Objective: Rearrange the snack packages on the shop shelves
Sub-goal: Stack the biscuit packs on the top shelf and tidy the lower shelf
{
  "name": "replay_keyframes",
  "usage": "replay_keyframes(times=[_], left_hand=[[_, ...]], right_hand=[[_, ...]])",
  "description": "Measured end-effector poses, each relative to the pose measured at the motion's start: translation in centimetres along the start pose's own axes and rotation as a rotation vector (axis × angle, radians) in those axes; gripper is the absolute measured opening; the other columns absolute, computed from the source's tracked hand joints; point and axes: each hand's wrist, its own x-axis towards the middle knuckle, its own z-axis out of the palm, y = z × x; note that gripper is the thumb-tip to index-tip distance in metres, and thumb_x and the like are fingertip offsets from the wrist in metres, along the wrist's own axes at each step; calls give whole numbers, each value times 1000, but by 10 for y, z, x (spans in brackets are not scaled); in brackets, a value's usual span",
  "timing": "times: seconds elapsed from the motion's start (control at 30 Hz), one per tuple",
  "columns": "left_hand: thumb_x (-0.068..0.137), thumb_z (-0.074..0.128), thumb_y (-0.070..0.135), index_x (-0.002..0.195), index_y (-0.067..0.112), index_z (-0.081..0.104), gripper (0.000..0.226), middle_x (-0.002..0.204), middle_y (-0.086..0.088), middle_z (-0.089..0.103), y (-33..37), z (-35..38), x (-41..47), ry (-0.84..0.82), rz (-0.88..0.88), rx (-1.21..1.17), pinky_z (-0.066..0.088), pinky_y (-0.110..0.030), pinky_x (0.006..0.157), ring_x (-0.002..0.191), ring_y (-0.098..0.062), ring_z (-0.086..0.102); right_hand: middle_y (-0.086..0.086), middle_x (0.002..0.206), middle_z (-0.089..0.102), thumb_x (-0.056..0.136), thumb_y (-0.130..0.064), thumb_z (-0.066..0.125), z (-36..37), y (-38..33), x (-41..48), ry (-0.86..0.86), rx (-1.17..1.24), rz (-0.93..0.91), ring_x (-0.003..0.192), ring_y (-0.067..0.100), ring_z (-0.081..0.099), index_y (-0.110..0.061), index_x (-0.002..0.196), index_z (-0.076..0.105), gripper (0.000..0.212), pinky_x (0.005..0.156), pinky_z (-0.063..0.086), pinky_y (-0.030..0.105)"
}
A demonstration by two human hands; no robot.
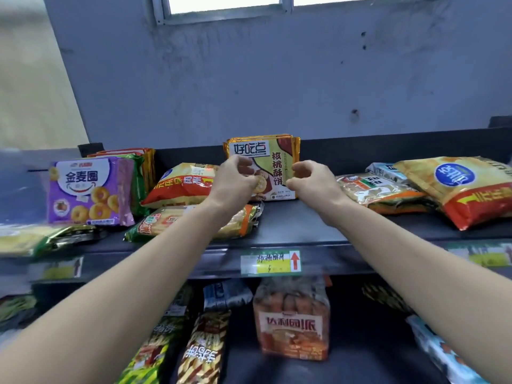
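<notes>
— What's nearest to us?
— The lower shelf: an orange pie pack (292, 320) stands upright, with a striped snack bag (203, 353) and a green bag (146, 356) to its left. Above them, on the front edge of the top shelf (299, 225), sits a price label (271, 261) with a red arrow.
— And the hands?
— Both bare arms reach up over that edge. The left hand (235, 181) has its fingers curled in front of the lower left part of the walnut cookie pack (274, 159). The right hand (313, 181) is curled at the pack's right edge. I cannot tell whether either one really grips it.
— Where's that pack?
— Upright at the back of the top shelf, about the middle, with more of its kind stacked behind it.
— Around it?
— To the left, a red-and-yellow bag (182, 184) lies on a yellow corn-snack bag (191, 220). Farther left stands a purple ring-biscuit pack (86, 189). To the right lie flat bags, with a big yellow chip bag (465, 189) towards the end. Behind it all are a grey wall (277, 79) and a window (230, 4).
</notes>
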Motion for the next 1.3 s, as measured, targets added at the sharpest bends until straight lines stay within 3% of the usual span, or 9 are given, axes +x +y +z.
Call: replay_keyframes(times=[0.17,0.33,0.43,0.6,0.73,0.8,1.1,1.23,1.3], left_hand=[[87,58,0,112,4,57,26,100,-7,64,8,2,-63,-133,98,-36,47,-9,63,84,-12,58],[85,60,0,108,7,59,24,100,-10,66,12,22,-120,-297,135,-83,51,-26,79,86,-15,60],[84,61,0,105,10,59,23,97,-6,65,15,45,-147,-422,137,-110,49,-26,77,81,-13,58],[85,61,2,108,6,61,23,98,-5,65,26,87,-177,-566,119,-154,48,-19,76,84,-12,59],[86,61,3,106,8,61,21,95,-3,64,33,124,-191,-646,103,-158,47,-19,73,83,-12,58],[86,60,2,106,7,61,21,94,-3,64,34,145,-195,-684,83,-153,48,-21,73,81,-13,58],[84,63,4,100,9,60,17,94,-9,61,31,295,-201,-818,-148,-114,52,-39,82,83,-21,58],[87,58,2,106,4,57,18,85,-12,60,31,371,-203,-843,-378,-145,50,-29,68,78,-22,57],[89,54,0,96,5,56,9,80,-11,57,30,405,-206,-856,-508,-183,48,-25,64,71,-20,56]], right_hand=[[6,113,65,85,-11,63,-20,-4,-68,46,-81,-79,106,17,59,-10,121,60,36,98,46,32],[4,113,63,86,-10,64,-53,3,-136,91,-156,-75,107,12,58,-7,121,60,36,96,41,20],[0,111,62,86,-12,65,-85,13,-174,159,-222,-15,105,8,57,-10,121,60,36,95,41,18],[0,108,65,85,-13,65,-144,36,-217,306,-274,126,100,10,59,-13,117,63,32,95,47,26],[1,105,63,87,-10,62,-184,59,-234,375,-319,216,97,10,58,-11,116,63,29,80,47,17],[3,106,63,86,-9,62,-203,76,-237,398,-320,259,97,11,58,-10,116,63,29,79,43,18],[8,118,64,87,-8,62,-282,188,-222,333,-315,439,101,13,55,-6,120,62,33,87,38,21],[8,122,63,87,-11,63,-319,248,-206,271,-298,521,109,20,57,-6,121,62,34,89,40,24],[9,121,64,87,-12,63,-335,275,-197,233,-292,560,104,19,58,-6,120,62,34,83,39,23]])
